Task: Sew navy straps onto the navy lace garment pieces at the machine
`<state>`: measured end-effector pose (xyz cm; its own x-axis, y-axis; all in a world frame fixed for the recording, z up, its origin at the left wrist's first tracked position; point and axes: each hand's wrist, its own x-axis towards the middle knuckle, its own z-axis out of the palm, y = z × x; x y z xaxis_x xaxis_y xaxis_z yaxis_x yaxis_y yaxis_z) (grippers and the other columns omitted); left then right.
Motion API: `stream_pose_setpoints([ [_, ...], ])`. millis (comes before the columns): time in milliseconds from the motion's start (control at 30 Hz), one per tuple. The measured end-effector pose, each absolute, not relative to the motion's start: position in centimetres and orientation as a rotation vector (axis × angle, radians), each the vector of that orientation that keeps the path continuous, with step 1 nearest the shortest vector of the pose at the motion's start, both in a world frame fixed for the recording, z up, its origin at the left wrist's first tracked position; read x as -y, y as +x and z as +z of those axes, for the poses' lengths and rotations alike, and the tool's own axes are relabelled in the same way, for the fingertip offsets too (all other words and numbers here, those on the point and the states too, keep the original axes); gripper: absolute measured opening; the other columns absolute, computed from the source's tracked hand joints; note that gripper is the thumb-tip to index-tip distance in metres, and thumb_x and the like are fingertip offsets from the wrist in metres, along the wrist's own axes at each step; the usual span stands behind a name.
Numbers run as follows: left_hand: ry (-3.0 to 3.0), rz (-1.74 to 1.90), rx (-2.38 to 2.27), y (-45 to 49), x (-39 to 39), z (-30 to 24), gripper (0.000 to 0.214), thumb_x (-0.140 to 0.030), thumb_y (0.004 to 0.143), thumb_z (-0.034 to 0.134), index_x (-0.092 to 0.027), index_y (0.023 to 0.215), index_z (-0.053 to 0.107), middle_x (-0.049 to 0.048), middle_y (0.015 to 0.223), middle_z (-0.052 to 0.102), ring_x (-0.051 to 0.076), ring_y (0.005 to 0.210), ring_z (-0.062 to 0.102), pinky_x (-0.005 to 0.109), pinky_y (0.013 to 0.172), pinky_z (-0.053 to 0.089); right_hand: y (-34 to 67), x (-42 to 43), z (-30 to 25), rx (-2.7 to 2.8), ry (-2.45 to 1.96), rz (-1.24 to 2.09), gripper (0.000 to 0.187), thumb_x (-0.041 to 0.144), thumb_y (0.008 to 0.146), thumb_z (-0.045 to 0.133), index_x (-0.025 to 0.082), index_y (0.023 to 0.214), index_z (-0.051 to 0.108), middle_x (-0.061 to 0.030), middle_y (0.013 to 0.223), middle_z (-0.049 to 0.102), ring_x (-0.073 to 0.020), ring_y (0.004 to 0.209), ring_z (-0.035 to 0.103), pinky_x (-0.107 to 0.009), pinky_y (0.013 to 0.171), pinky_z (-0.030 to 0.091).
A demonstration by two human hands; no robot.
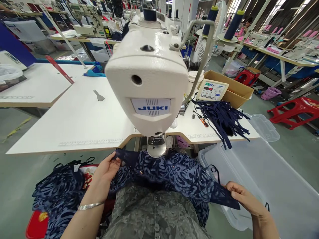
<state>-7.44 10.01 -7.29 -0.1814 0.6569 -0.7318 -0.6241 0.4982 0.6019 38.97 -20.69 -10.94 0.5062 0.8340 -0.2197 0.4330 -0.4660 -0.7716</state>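
A navy garment with a swirling blue pattern [185,174] stretches across my lap, just in front of the sewing machine [148,76]. My left hand [111,167] pinches its plain dark end on the left, thumb on top. At the opposite end, my right hand [243,196] grips the other plain navy panel between thumb and fingers. A thin loop of strap stands up near the right-hand end. The machine's rounded metal plate [156,147] overlaps the garment's upper edge in view; whether they touch I cannot tell.
Similar patterned garments [59,189] are heaped on a red stool to my left. A clear plastic bin [279,179] stands at my right. On the white tabletop [74,113] lie navy straps [221,116], orange-handled snips [203,121] and a small metal piece [99,95]. A control panel [212,90] stands behind the straps.
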Motion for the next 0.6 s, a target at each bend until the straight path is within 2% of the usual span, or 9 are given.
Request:
stream_pose_setpoints([
  [33, 0.02, 1.16, -1.332, -8.1, -10.4, -7.3, 0.017, -0.003, 0.09, 0.049, -0.011, 0.077, 0.058, -0.0015, 0.066, 0.06, 0.004, 0.047, 0.053, 0.012, 0.042, 0.045, 38.9, 20.4, -10.1, 1.098, -2.045, 0.946, 0.055, 0.074, 0.061, 0.062, 0.02, 0.059, 0.056, -0.0005, 0.059, 0.051, -0.0161, 0.056, 0.048, -0.028, 0.054, 0.043],
  [100, -0.001, 1.187, -1.34, -9.3, -11.2, -7.2, 0.007, -0.012, 0.091, 0.053, -0.011, 0.091, 0.06, 0.0004, 0.078, 0.063, 0.007, 0.056, 0.057, 0.017, 0.048, 0.049, 38.2, 19.5, -9.4, 1.237, -1.922, 1.348, 0.047, 0.067, 0.072, 0.059, 0.02, 0.072, 0.06, 0.0008, 0.065, 0.05, -0.0146, 0.06, 0.046, -0.025, 0.057, 0.041],
  [167, -0.014, 1.206, -1.348, -10.5, -11.6, -7.3, 0.02, -0.024, 0.091, 0.056, -0.013, 0.107, 0.059, 0.0047, 0.099, 0.064, 0.014, 0.076, 0.063, 0.028, 0.063, 0.055, 37.1, 18.3, -9.8, 1.314, -1.923, 1.498, 0.038, 0.059, 0.08, 0.057, 0.021, 0.08, 0.06, 0.0027, 0.066, 0.046, -0.0137, 0.062, 0.043, -0.024, 0.058, 0.038],
  [233, -0.021, 1.219, -1.351, -11.3, -11.8, -7.3, 0.031, -0.03, 0.091, 0.057, -0.016, 0.117, 0.056, 0.008, 0.114, 0.06, 0.02, 0.093, 0.063, 0.039, 0.077, 0.055, 36.2, 17.3, -11.1, 1.349, -2.01, 1.42, 0.039, 0.058, 0.08, 0.057, 0.021, 0.072, 0.057, 0.0036, 0.063, 0.041, -0.0138, 0.061, 0.041, -0.024, 0.058, 0.036],
  [300, -0.026, 1.227, -1.35, -11.9, -11.8, -7.3, 0.033, -0.031, 0.091, 0.057, -0.016, 0.12, 0.055, 0.0091, 0.12, 0.059, 0.022, 0.1, 0.061, 0.043, 0.083, 0.053, 35.7, 16.7, -12.4, 1.363, -2.059, 1.334, 0.044, 0.061, 0.079, 0.055, 0.02, 0.062, 0.052, 0.0029, 0.064, 0.04, -0.0144, 0.061, 0.04, -0.025, 0.059, 0.037],
  [400, -0.035, 1.241, -1.349, -12.4, -11.5, -7.2, 0.033, -0.031, 0.091, 0.057, -0.016, 0.12, 0.055, 0.0091, 0.12, 0.058, 0.022, 0.1, 0.061, 0.043, 0.083, 0.053, 35.7, 16.4, -13.2, 1.362, -2.087, 1.226, 0.046, 0.062, 0.077, 0.056, 0.02, 0.058, 0.05, 0.0003, 0.072, 0.044, -0.016, 0.065, 0.044, -0.027, 0.063, 0.039],
  [533, -0.037, 1.262, -1.358, -12.8, -11.2, -6.9, 0.032, -0.031, 0.091, 0.057, -0.016, 0.119, 0.055, 0.0089, 0.118, 0.059, 0.021, 0.097, 0.062, 0.041, 0.081, 0.054, 36.2, 16.6, -11.1, 1.291, -2.088, 1.161, 0.041, 0.058, 0.079, 0.057, 0.021, 0.064, 0.051, 0.0005, 0.073, 0.047, -0.0166, 0.068, 0.045, -0.026, 0.065, 0.04],
  [600, -0.023, 1.264, -1.362, -12.4, -10.9, -6.7, 0.027, -0.029, 0.091, 0.057, -0.015, 0.114, 0.057, 0.0069, 0.109, 0.062, 0.018, 0.087, 0.064, 0.035, 0.072, 0.056, 36.2, 16.4, -9.3, 1.225, -2.055, 1.236, 0.039, 0.057, 0.083, 0.053, 0.021, 0.069, 0.051, 0.0018, 0.07, 0.046, -0.0157, 0.066, 0.044, -0.025, 0.062, 0.039],
])
